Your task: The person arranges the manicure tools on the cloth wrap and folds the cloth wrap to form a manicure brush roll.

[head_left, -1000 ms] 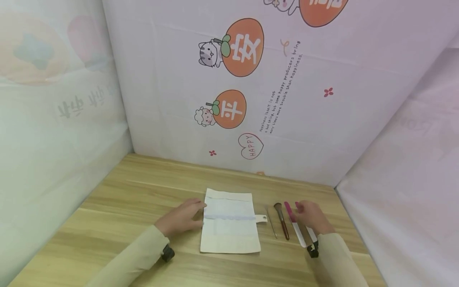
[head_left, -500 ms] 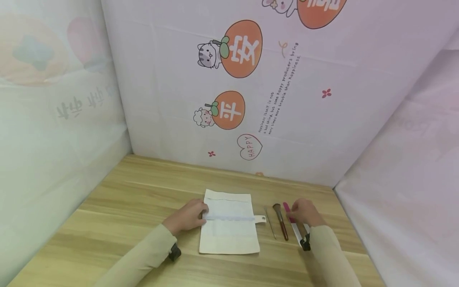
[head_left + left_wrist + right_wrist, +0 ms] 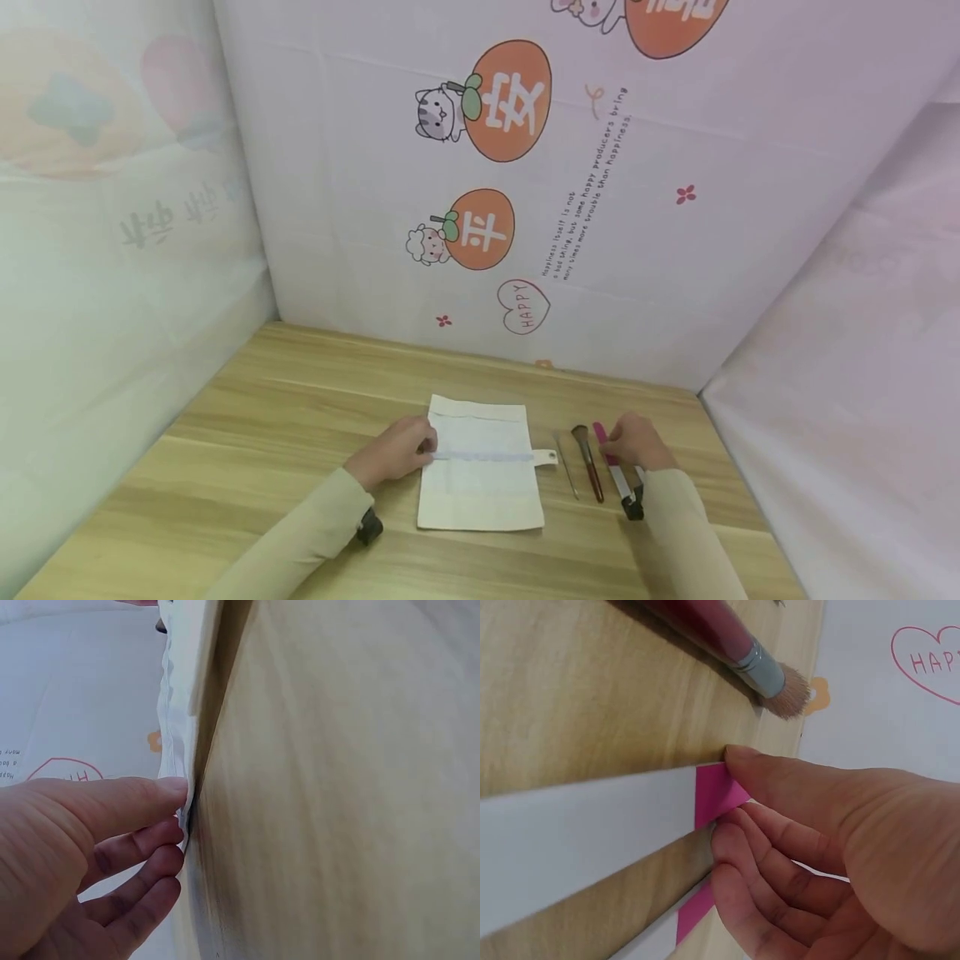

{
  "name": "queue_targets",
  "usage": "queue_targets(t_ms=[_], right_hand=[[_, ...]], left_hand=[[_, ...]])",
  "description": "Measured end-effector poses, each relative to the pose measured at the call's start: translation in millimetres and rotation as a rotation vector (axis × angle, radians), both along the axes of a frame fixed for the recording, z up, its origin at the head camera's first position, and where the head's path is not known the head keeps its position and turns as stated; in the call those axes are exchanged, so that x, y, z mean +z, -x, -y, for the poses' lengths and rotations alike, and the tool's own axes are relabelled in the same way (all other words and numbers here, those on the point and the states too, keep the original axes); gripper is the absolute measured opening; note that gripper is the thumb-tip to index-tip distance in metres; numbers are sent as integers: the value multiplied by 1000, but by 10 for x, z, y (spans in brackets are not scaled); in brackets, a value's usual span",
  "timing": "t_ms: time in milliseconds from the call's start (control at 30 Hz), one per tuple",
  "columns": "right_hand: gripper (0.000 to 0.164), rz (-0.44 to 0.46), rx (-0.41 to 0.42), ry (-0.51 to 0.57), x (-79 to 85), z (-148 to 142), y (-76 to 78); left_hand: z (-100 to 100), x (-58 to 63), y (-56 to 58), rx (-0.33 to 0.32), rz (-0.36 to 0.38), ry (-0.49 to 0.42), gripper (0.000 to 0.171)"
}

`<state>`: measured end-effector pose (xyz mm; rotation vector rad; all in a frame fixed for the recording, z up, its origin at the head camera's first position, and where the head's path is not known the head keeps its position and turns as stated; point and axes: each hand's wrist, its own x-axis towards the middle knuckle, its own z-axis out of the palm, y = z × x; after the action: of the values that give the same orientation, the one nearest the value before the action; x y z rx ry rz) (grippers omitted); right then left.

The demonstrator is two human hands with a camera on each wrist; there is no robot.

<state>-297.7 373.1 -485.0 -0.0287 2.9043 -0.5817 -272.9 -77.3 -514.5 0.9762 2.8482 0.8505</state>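
A cream cloth pouch (image 3: 483,500) lies spread flat on the wooden table, with a pale lilac band across its middle. My left hand (image 3: 396,450) pinches its left edge between thumb and fingers, as the left wrist view shows close up. On the right, my right hand (image 3: 637,442) pinches a flat pink-and-white nail file (image 3: 592,832) by its pink end, thumb above and fingers below. A second, similar nail file (image 3: 694,909) lies beside it, partly hidden by the hand. Left of them is a makeup brush (image 3: 592,471) with a reddish-brown handle.
Between pouch and brush lies a thin metal stick (image 3: 569,475). A short snap strap (image 3: 547,457) sticks out from the pouch's right side. Printed white cloth walls (image 3: 360,250) enclose the wooden table (image 3: 247,450) at the back and both sides.
My left hand has moved slightly right and taken the pouch's edge. My right hand has shifted left from the outer nail file to the inner one and pinches its pink end.
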Motion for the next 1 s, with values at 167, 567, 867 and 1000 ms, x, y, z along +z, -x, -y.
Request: queue_targets(t_ms=[167,567,867,1000], right_hand=[[15,-25,-16,-10,-1,-5,9],[23,-24,-36,50,-44,-79,-17],[20,47,-121,266,25,-222,-29],[24,94,-158,424,94,-280,-35]], left_hand=[[-22,10,4,20,8,-20,18],[-8,96,5,17,43,-12,23],[-17,181,17,15,61,52,26],[-23,209,19,23,74,65,27]])
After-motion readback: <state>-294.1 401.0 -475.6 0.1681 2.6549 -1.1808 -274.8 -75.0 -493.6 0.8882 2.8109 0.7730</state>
